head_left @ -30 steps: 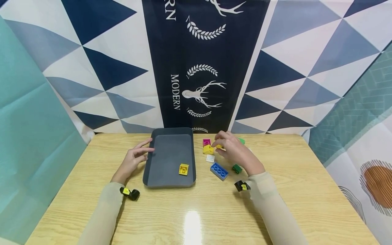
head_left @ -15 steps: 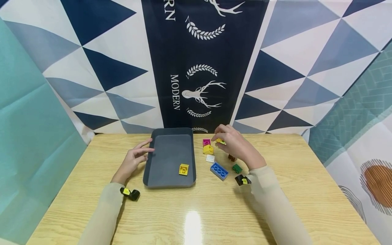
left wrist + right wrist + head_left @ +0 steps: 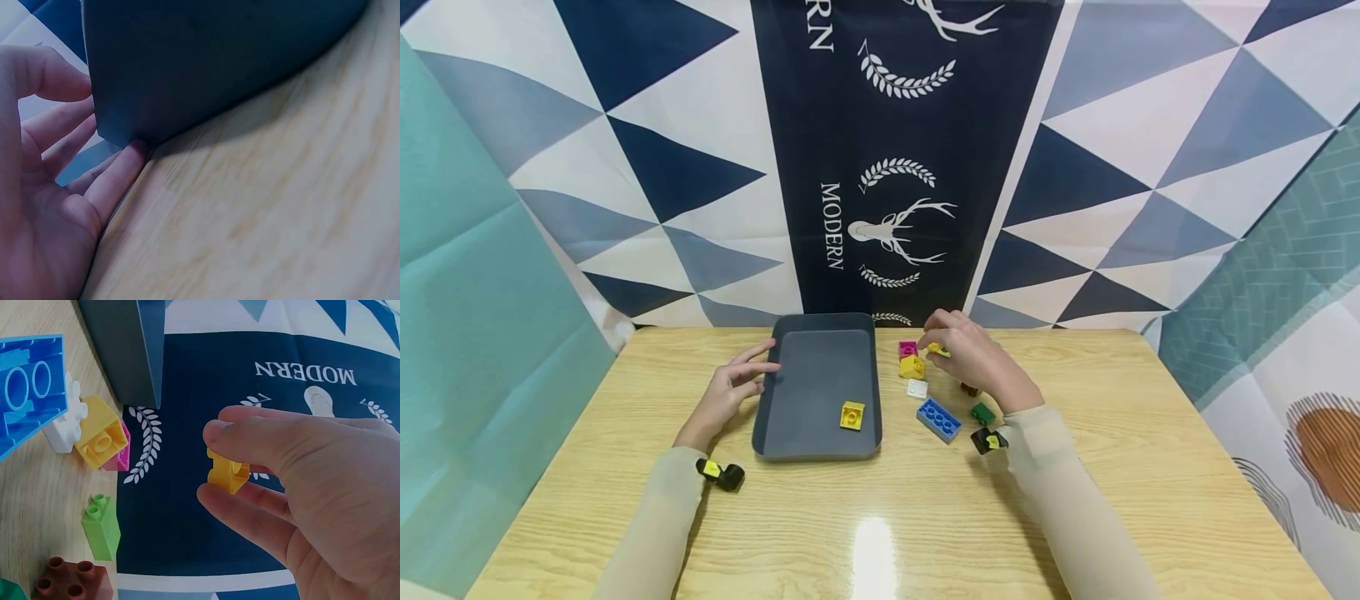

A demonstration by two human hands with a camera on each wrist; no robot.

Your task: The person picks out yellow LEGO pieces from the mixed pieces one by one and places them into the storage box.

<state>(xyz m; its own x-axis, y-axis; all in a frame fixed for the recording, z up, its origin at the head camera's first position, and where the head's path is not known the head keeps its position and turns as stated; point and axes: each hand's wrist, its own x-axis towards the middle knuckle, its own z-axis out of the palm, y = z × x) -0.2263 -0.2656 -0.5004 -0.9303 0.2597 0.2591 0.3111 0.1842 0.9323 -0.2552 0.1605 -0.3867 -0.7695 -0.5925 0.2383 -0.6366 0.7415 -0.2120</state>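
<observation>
My left hand (image 3: 724,398) rests at the left side of the grey tray (image 3: 767,417), its fingers reaching to the rim. Seen from the left wrist, fingertips touch the outer wall and the bottom corner of the tray. My right hand (image 3: 977,357) holds a small yellow toy brick (image 3: 226,475), pinched between thumb and fingers, raised above the table's back area. Another yellow brick (image 3: 852,416) lies inside the tray. Beside the right hand sit a pink brick (image 3: 907,349), a slanted yellow brick (image 3: 912,367) and a white brick (image 3: 917,388).
Nearer to me on the wooden table (image 3: 805,533) lie a blue brick (image 3: 938,419) and a dark green brick (image 3: 982,413). A brown brick (image 3: 74,581) and a light green brick (image 3: 102,528) stand partly behind the right hand. A patterned cloth (image 3: 880,275) hangs behind the table.
My right hand has shifted slightly up and back, lifting the yellow brick and uncovering the brown brick; over the last half second it barely moves. The left hand keeps its place at the tray.
</observation>
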